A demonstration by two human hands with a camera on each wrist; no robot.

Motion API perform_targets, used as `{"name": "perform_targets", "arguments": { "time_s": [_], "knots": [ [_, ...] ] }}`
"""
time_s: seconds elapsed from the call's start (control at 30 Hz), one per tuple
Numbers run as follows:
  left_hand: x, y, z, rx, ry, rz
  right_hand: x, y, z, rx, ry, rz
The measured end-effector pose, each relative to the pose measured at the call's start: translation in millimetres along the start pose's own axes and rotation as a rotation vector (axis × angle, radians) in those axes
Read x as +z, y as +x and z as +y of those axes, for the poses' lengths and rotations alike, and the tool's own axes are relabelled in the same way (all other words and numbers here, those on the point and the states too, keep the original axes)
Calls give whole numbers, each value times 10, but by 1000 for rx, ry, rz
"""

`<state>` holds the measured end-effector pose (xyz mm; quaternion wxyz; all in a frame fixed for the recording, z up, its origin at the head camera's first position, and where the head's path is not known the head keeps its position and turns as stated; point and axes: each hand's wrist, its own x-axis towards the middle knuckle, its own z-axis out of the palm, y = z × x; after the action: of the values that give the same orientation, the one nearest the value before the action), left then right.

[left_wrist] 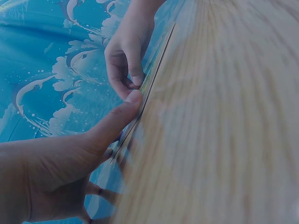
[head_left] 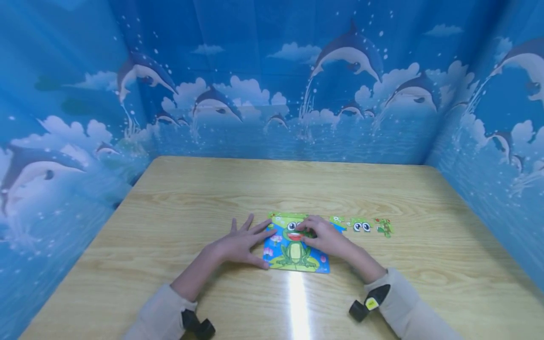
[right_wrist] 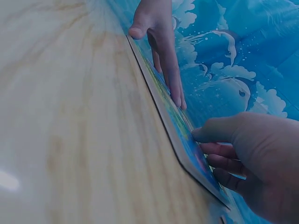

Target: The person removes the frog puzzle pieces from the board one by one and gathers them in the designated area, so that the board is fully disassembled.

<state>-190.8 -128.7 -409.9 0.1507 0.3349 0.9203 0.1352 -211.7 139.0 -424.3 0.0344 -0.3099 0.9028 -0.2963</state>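
A frog jigsaw puzzle (head_left: 295, 257) in green and blue lies flat on the wooden table, its board seen edge-on in both wrist views. Spread along its left side is my left hand (head_left: 244, 243), fingers straight, with fingertips on the left edge and thumb at the lower left corner. My right hand (head_left: 325, 234) bends over the upper right part. Its thumb and curled fingers pinch a puzzle piece at the frog's face, mostly hidden under the hand. In the right wrist view, the fingertips (right_wrist: 212, 161) are right at the picture's surface.
Right of the board lie several loose pieces: a blue and green one (head_left: 338, 226) partly behind the right hand, one with two eyes (head_left: 361, 226), and a leafy green one (head_left: 384, 227). A dolphin-print curtain (head_left: 255, 94) surrounds the wooden table (head_left: 191, 189).
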Motion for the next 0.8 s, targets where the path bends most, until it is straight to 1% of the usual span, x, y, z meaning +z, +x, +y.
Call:
{"name": "perform_targets", "arguments": {
  "time_s": [0.2,0.53,0.8],
  "knots": [
    [3,-2,7,-20,-7,-14,9,-7,9,-2,15,-1],
    [-2,-3,7,-14,-16,-12,27,-9,10,-22,6,13],
    [18,3,-10,-17,-17,-8,27,-14,-15,-1,7,16]
  ]
}}
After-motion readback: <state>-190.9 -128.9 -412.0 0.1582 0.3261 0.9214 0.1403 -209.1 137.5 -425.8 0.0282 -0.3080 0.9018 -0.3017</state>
